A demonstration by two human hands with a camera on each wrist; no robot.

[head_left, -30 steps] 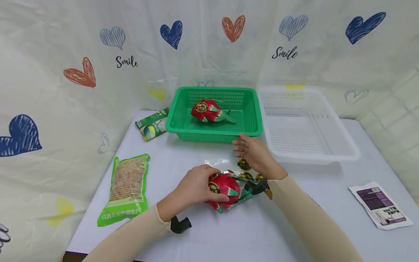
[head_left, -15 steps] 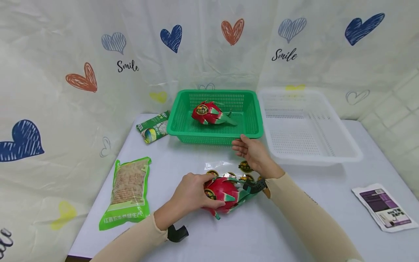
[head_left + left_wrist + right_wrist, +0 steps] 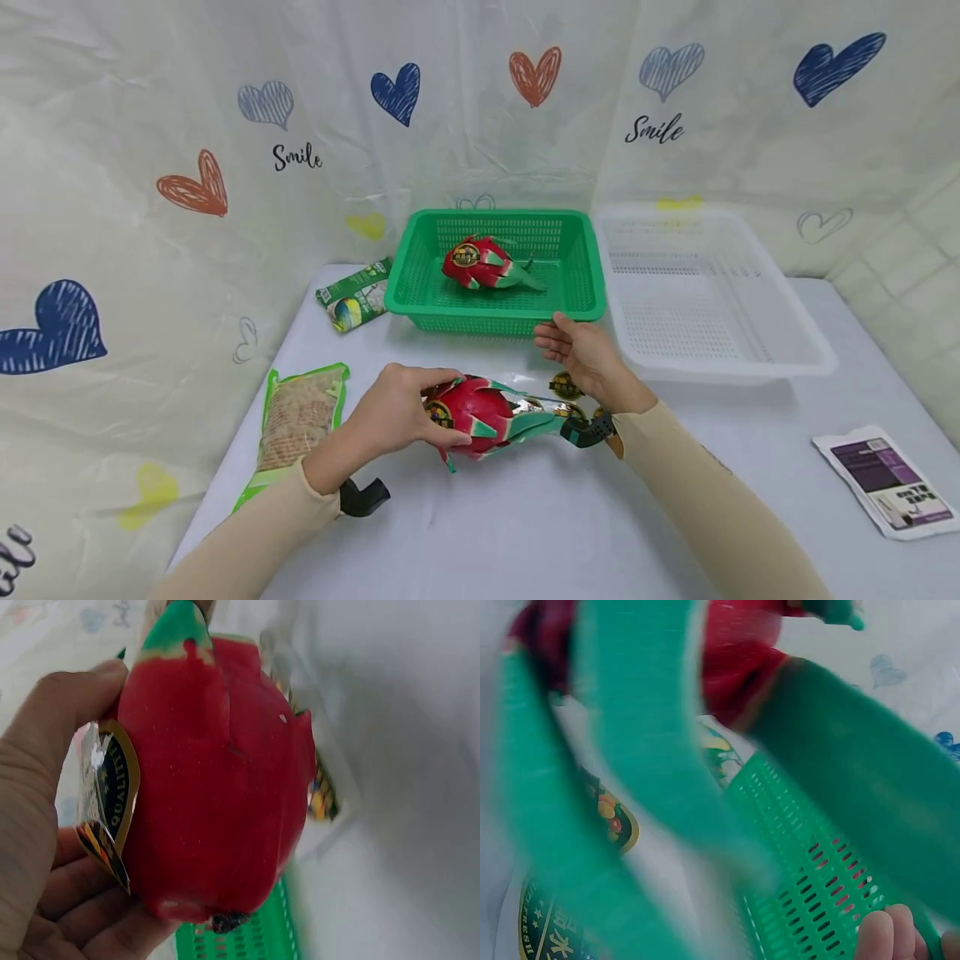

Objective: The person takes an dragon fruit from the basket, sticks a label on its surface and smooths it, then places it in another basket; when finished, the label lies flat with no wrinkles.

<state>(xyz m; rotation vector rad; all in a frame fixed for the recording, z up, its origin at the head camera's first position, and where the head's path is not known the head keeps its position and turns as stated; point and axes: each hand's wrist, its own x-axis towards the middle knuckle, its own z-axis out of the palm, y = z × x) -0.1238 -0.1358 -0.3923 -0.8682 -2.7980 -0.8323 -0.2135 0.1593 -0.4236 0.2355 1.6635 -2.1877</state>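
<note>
My left hand (image 3: 393,408) grips a red dragon fruit (image 3: 483,414) with green leaf tips, thumb on one side and fingers on the other. In the left wrist view a black-and-gold sticker (image 3: 116,784) sits on the fruit by the palm, one edge standing off the skin. My right hand (image 3: 592,358) is by the front of the green basket (image 3: 495,310), fingers loosely bent, holding nothing I can see. Below it lies a clear sheet with several round black-and-gold stickers (image 3: 565,386), partly hidden by the fruit and right wrist. Inside the basket lies another stickered dragon fruit (image 3: 491,265).
A white basket (image 3: 723,367) stands right of the green one. At the left lie a green packet (image 3: 354,296) and a green-edged bag of tan food (image 3: 303,412), partly behind the left forearm. A white-and-purple packet (image 3: 885,482) lies on the table at far right.
My left hand has moved left and slightly away from me with the dragon fruit, uncovering more of the sticker sheet. The right hand stays nearly in place by the green basket.
</note>
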